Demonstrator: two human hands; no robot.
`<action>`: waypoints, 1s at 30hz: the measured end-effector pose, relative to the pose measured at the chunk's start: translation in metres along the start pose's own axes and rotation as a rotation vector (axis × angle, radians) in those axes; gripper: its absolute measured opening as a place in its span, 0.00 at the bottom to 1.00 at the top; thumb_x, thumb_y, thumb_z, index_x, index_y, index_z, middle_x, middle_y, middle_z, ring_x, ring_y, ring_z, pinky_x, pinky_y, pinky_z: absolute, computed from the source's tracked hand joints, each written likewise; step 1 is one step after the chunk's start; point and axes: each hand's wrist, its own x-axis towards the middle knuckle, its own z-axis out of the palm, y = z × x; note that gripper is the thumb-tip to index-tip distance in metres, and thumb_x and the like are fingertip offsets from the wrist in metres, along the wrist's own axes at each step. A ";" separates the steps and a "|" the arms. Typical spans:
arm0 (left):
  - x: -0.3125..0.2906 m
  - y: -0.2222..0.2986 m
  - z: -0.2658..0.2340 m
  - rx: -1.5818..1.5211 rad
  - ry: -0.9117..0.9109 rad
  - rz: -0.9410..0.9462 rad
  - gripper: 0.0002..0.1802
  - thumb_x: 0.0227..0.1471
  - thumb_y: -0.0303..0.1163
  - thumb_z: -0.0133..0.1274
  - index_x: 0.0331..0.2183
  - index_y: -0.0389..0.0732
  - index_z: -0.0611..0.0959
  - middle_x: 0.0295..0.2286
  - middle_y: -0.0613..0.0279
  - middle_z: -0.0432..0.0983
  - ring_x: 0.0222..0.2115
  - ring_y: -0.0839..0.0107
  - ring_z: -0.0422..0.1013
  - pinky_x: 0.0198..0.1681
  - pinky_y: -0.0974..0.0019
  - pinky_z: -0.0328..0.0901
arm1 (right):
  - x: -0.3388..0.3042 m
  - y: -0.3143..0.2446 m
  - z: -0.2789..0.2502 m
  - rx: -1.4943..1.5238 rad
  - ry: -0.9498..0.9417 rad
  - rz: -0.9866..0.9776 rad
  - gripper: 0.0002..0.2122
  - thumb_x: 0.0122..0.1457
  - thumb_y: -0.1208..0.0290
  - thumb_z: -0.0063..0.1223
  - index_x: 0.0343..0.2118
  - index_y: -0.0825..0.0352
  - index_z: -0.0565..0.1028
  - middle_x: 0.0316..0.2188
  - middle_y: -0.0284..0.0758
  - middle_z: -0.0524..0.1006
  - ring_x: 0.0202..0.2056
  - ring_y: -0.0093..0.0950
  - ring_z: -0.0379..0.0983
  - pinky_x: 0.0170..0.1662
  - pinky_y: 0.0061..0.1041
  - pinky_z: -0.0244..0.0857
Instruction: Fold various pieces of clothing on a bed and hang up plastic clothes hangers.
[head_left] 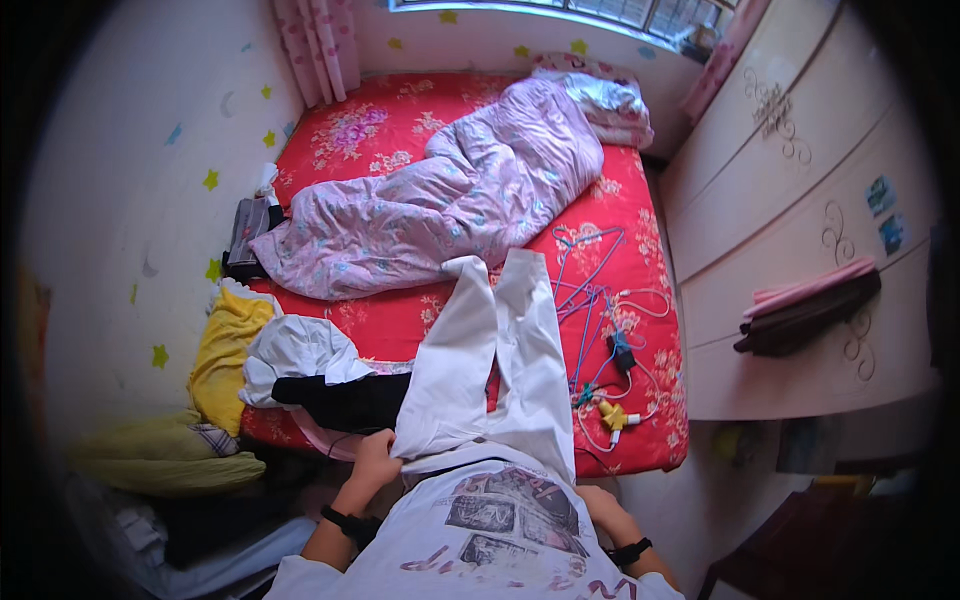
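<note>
White trousers (pixel 535 360) lie stretched out in front of me, legs pointing away over the red bed and the waist close to my body. My left hand (pixel 377 460) is closed on the left edge of the trousers near the waistband. On the other side, my right hand (pixel 604 508) is beside the right edge of the waist; its fingers are mostly hidden, so its grip cannot be made out. My printed white T-shirt covers part of the waistband. Next to the left leg lie a black garment (pixel 345 402) and a crumpled white garment (pixel 300 355).
A lilac quilt (pixel 400 220) is bunched across the red bed sheet (pixel 625 450). Blue hangers (pixel 590 300), white cables and a yellow plug adapter (pixel 613 414) lie right of the trousers. Yellow cloth (pixel 230 345) sits at the left bed edge. A wardrobe (pixel 720 220) stands right.
</note>
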 end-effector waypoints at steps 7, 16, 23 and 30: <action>0.025 -0.017 -0.008 -0.538 -0.536 -0.460 0.13 0.41 0.34 0.64 0.31 0.39 0.83 0.23 0.70 0.74 0.18 0.76 0.64 0.21 0.73 0.57 | 0.040 0.019 -0.003 0.392 0.132 -0.231 0.21 0.43 0.60 0.61 0.38 0.69 0.75 0.31 0.44 0.77 0.31 0.30 0.75 0.38 0.27 0.67; 0.241 -0.010 -0.109 0.389 0.333 0.455 0.09 0.41 0.32 0.50 0.17 0.36 0.78 0.20 0.45 0.73 0.23 0.50 0.71 0.28 0.49 0.64 | 0.133 -0.076 -0.214 -0.410 0.732 -0.209 0.09 0.44 0.62 0.59 0.29 0.58 0.78 0.29 0.39 0.77 0.35 0.41 0.75 0.37 0.41 0.69; 0.255 0.321 -0.362 0.455 1.119 0.821 0.04 0.38 0.25 0.46 0.17 0.36 0.72 0.17 0.40 0.67 0.20 0.45 0.68 0.24 0.52 0.61 | -0.019 -0.227 -0.504 -0.117 1.742 -0.372 0.08 0.46 0.67 0.57 0.32 0.58 0.79 0.29 0.41 0.78 0.34 0.38 0.76 0.36 0.37 0.69; 0.075 0.433 -0.428 -0.147 0.990 0.905 0.05 0.46 0.20 0.46 0.29 0.36 0.75 0.25 0.60 0.74 0.30 0.70 0.74 0.24 0.71 0.69 | -0.204 -0.261 -0.535 0.111 1.927 -0.795 0.10 0.46 0.73 0.54 0.34 0.64 0.79 0.16 0.33 0.73 0.19 0.25 0.69 0.25 0.25 0.63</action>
